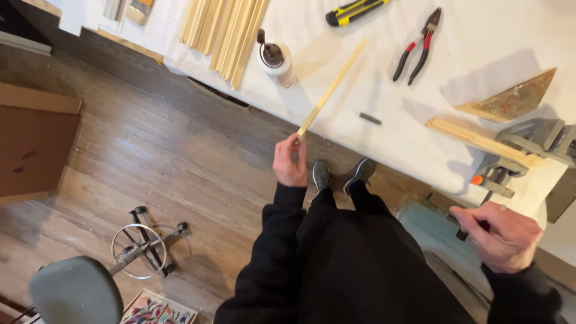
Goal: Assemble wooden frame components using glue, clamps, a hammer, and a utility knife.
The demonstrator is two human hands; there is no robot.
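- Your left hand [289, 162] pinches the near end of a thin wooden strip [332, 89], fingers closed on it, with the far end angled up over the white table [384, 138].
- Your right hand [503, 235] is closed around the dark handle of the grey clamp [528, 147] at the table's edge, well apart from the left.
- Keep the strip's free end low and steady as you move it, since a piece this slender will likely flex or snap if it catches on something.
- Turn the clamp handle slowly, and watch that the flat wooden piece [480, 141] under the clamp stays square.
- Look at the strip: pale, straight, narrow, lighter than the bundle of similar strips [225, 33] lying near the table's far side.
- Note what lies nearby: a white glue bottle [276, 60], red-handled pliers [417, 45], a yellow-and-black utility knife [354, 11], and a triangular wooden block [513, 99].
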